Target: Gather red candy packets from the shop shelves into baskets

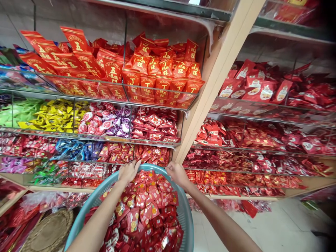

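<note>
A round blue-green plastic basket [191, 224] full of small red candy packets [143, 203] fills the lower middle of the head view. Many of the packets show orange fruit prints. My left hand [129, 171] is at the far rim, left of the middle, its fingers closed over the edge. On the right side of the same rim, my right hand [177, 173] is curled, fingertips at the edge. The undersides of both grips are hidden. Just beyond the hands is a shelf compartment of similar red packets [152, 154].
Tiered shelves with clear dividers [154, 142] hold red, yellow, green, purple and blue wrapped sweets. A slanting wooden post [207, 94] parts two shelf bays. At lower left lies a woven brown basket [48, 231]. Pale floor tiles [283, 224] show at lower right.
</note>
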Available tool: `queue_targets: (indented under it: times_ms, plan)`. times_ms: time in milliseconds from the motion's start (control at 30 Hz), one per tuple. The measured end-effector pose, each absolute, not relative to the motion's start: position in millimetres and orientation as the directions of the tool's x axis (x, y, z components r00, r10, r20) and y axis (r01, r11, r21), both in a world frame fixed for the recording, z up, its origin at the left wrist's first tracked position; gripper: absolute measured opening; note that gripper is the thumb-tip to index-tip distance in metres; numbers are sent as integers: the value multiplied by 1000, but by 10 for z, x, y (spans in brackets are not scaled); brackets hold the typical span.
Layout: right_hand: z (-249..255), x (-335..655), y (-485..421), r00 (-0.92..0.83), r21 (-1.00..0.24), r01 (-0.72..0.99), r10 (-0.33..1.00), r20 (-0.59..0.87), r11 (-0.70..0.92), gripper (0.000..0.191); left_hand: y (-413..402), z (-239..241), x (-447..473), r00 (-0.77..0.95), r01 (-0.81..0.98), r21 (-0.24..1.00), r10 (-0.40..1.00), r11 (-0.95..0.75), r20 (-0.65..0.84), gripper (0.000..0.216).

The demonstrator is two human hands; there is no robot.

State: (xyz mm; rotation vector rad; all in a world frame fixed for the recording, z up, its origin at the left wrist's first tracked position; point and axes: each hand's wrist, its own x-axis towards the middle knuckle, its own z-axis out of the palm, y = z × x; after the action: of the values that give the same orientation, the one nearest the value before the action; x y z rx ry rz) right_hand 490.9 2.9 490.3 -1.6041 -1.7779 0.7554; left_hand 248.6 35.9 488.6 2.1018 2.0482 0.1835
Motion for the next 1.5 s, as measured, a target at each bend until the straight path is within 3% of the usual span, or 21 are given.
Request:
queue_targets:
  times_ms: [133, 300, 500, 733, 900, 1133, 1333, 1500]
  plan:
    - [4909, 4606, 351, -56, -791, 599, 992, 117, 127, 16, 355, 4877, 2486, 25, 975, 224, 998, -12, -55, 62]
    - [4737, 4250, 801, 36, -917, 339, 977, -210, -210, 29, 361, 4855, 2473, 25, 975, 222, 999, -14, -46, 64]
    - [4616, 4061, 994, 24, -917, 187, 935, -354, -352, 27, 352, 4886, 2484, 23, 978, 210, 998, -12, -50, 62]
    - [4678, 4164, 893, -38, -943, -26, 943, -331, -332, 23, 363, 4871, 2487, 16, 980, 198, 999, -6, -52, 62]
    - [4718, 4425, 769, -107, -951, -88, 952, -288, -298, 26, 369, 4861, 2483, 21, 980, 198, 999, -10, -50, 62]
    - [4791, 4680, 588, -330, -952, 23, 897, -296, -305, 29, 337, 4935, 2515, 16, 980, 197, 997, -2, -69, 61]
    - [4807, 4555, 551, -407, -927, 178, 833, -374, -330, 29, 356, 4922, 2499, 19, 973, 230, 995, 3, -95, 66]
    - [4808, 4277, 546, -497, -901, 346, 764, -412, -261, 25, 381, 4882, 2468, 22, 964, 267, 995, 5, -99, 76]
